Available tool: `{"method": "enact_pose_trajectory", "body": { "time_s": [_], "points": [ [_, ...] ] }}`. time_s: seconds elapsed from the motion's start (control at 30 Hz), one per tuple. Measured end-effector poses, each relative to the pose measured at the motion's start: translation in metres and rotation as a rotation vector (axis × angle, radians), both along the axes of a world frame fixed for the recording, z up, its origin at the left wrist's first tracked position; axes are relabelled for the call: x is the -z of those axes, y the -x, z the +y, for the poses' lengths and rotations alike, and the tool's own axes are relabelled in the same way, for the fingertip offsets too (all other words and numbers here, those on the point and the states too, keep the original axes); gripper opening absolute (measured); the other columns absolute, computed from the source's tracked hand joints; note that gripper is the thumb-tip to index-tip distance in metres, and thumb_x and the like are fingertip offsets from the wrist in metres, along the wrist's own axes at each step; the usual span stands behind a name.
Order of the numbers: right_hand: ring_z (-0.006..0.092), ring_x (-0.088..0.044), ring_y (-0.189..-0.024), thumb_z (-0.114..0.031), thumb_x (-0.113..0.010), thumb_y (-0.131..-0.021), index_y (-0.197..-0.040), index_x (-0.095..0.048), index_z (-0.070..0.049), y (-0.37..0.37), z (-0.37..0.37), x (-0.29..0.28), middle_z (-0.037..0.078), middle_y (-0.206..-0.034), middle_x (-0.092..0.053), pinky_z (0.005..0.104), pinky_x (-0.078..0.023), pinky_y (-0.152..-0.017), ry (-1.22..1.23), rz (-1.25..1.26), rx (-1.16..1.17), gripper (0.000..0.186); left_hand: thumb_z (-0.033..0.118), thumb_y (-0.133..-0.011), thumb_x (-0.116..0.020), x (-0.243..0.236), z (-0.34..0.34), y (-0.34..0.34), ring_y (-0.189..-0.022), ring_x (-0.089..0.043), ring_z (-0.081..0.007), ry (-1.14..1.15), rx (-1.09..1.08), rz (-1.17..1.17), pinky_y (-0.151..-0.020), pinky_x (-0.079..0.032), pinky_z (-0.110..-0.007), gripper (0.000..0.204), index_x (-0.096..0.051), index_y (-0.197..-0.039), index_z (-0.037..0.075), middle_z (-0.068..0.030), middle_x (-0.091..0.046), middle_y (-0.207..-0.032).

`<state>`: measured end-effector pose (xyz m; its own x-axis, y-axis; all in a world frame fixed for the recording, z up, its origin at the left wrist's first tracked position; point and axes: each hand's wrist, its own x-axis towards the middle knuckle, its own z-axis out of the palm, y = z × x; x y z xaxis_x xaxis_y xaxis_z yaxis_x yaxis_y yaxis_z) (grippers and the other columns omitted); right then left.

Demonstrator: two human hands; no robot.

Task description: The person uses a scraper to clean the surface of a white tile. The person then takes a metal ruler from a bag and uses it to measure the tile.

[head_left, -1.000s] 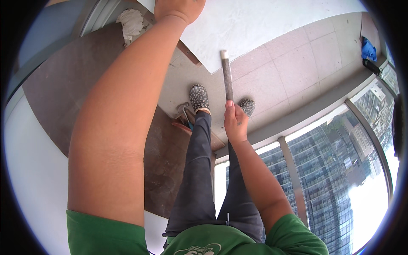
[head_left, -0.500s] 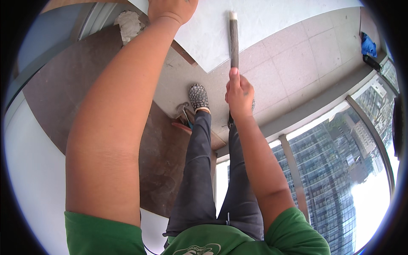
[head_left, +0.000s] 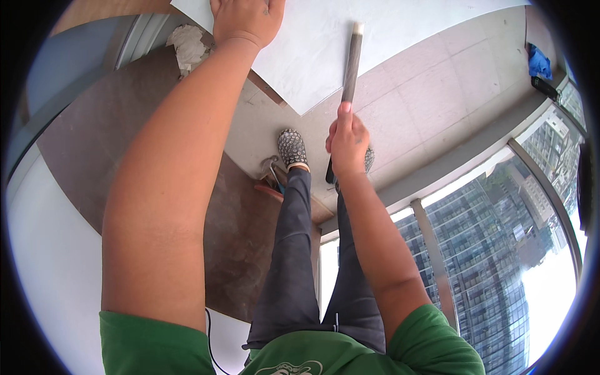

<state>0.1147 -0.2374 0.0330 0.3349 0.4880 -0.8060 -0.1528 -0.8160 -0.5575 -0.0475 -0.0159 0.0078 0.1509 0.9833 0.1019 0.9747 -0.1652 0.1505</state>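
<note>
My right hand is wrapped round a long, narrow, dark grey bar-like tool with a pale end, the thumb lying along it. The tool points away from me, its far end over a large white board; whether it touches the board I cannot tell. A short black part shows below my fist. At the top edge, my left hand is over the board's left part. Most of its fingers are cut off by the picture's edge, so their closing cannot be made out.
A crumpled pale bundle lies left of the board. By my left shoe are a hammer-like tool and other small items on the floor. A brown panel extends leftward. Windows run along the right; a blue bag sits far right.
The tool's far end has swung to the right, so it now tilts. My right hand has shifted slightly left, and my left hand sits a little lower in the picture.
</note>
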Motion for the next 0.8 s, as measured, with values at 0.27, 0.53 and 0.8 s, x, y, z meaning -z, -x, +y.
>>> {"method": "enact_pose_trajectory", "body": {
  "time_s": [0.27, 0.53, 0.8],
  "points": [
    [0.0108, -0.046, -0.045, -0.059, -0.050, -0.103, -0.070, -0.052, -0.004, -0.018, 0.019, -0.004, 0.002, -0.058, -0.046, 0.0282, -0.036, -0.043, -0.046, -0.006, -0.062, 0.064, 0.040, -0.103, -0.045, 0.002, -0.002, 0.001, -0.152, -0.027, -0.0340, -0.009, -0.003, 0.002, -0.125, -0.016, -0.053, 0.059, -0.042, -0.152, 0.008, -0.0179, -0.033, -0.163],
    [0.0090, -0.046, -0.048, -0.054, -0.051, -0.104, -0.075, -0.062, -0.003, -0.006, -0.079, 0.008, 0.000, -0.058, -0.048, 0.0257, -0.038, -0.047, -0.012, -0.115, -0.179, 0.060, 0.041, -0.103, -0.045, 0.001, -0.001, 0.001, -0.151, -0.028, -0.0348, -0.020, 0.007, 0.018, -0.125, -0.016, -0.053, 0.059, -0.042, -0.152, 0.007, -0.0180, -0.033, -0.163],
    [0.0155, -0.049, -0.067, -0.054, -0.053, -0.104, -0.075, -0.058, 0.003, -0.007, -0.029, -0.003, 0.005, -0.064, -0.050, 0.0360, -0.043, -0.062, 0.102, -0.058, -0.199, 0.064, 0.041, -0.103, -0.045, 0.003, 0.001, 0.005, -0.150, -0.029, -0.0354, -0.041, 0.019, 0.032, -0.124, -0.017, -0.053, 0.060, -0.042, -0.152, 0.007, -0.0189, -0.035, -0.162]
  ]
}}
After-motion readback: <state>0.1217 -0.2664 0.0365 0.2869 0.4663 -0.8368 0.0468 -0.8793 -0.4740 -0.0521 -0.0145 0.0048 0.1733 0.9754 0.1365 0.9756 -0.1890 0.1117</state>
